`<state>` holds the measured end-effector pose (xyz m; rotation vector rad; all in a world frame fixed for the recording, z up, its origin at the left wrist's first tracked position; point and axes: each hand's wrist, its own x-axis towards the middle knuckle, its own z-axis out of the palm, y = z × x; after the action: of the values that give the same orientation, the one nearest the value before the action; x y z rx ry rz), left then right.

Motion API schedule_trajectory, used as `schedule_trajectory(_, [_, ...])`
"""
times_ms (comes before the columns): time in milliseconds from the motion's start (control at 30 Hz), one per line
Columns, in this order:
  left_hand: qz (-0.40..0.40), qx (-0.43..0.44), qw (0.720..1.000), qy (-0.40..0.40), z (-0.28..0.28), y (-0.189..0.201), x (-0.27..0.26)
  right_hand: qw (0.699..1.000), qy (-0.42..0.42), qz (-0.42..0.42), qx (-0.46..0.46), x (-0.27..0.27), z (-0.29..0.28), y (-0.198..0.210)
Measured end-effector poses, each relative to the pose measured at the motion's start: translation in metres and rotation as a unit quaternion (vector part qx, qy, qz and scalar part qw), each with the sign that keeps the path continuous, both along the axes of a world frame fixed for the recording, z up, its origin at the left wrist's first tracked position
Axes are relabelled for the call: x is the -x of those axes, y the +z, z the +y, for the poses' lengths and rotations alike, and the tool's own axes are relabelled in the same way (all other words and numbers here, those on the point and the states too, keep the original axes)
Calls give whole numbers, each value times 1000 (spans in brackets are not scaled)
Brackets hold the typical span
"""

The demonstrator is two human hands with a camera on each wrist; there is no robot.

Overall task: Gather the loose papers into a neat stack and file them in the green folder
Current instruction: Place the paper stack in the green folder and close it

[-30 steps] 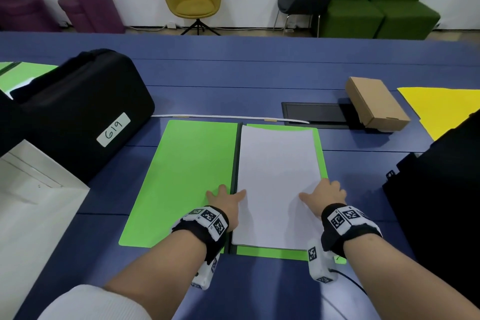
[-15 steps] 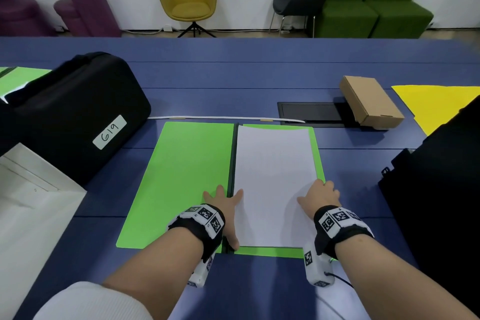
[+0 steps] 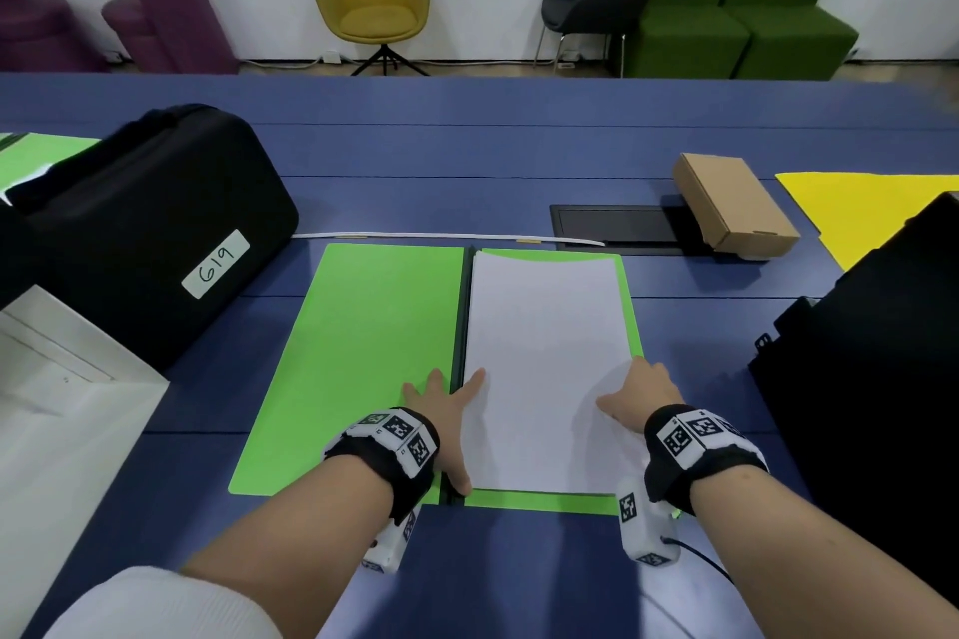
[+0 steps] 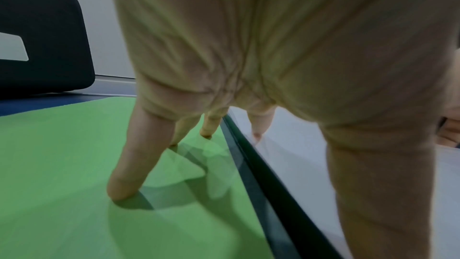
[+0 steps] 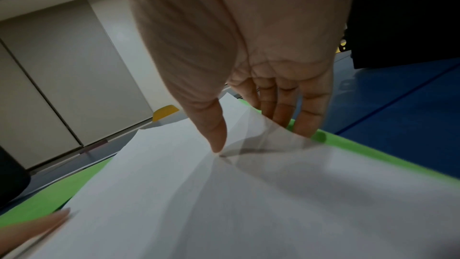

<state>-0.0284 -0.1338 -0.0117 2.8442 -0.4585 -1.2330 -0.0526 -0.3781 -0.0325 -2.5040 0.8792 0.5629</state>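
Head view has the left hand [image 3: 447, 410] spread flat across the dark spine of the open green folder [image 3: 358, 353], three fingers [image 4: 129, 166] pressing the left flap, index and thumb lying on the near-left part of the white paper stack [image 3: 545, 368] and gripping nothing. The right hand [image 3: 635, 397] has its thumb on top of the stack's right edge and its fingers curled under that edge, which bows upward in the right wrist view. The stack sits on the folder's right flap on the blue worktop [image 3: 467, 161], a black case [image 3: 140, 234] left, a cardboard box [image 3: 734, 210] far right.
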Motion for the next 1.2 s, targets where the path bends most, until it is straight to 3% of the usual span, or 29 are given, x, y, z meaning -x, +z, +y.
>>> schedule_trajectory(100, [-8,124,989,82,25,7,-8,1000,-2,5,-7,-2,-3,-2])
schedule_trajectory(200, [-102,197,941,256,69,8,-21,999,-21,21,24,-1,-8,-3])
schedule_trajectory(300, [-212,98,877,420,135,-6,-33,997,-64,20,30,0,-17,-4])
schedule_trajectory(400, [-177,16,835,521,191,-27,-33,996,-94,4,-6,-3,-29,-9])
schedule_trajectory(600, [-110,43,849,514,227,-45,-38,983,-158,-41,-79,-9,-34,-7])
schedule_trajectory(733, [-76,122,830,538,225,-50,-40,970,-192,-64,-135,-15,-40,-22])
schedule_trajectory(867, [-70,169,809,558,240,-68,-45,976,-162,-77,-124,-17,-34,-24])
schedule_trajectory(1067, [-138,201,808,537,219,-31,-24,981,-123,-78,-126,-20,-38,-32])
schedule_trajectory(1200, [-190,298,763,542,219,0,-5,978,-121,-92,-140,-20,-45,-37])
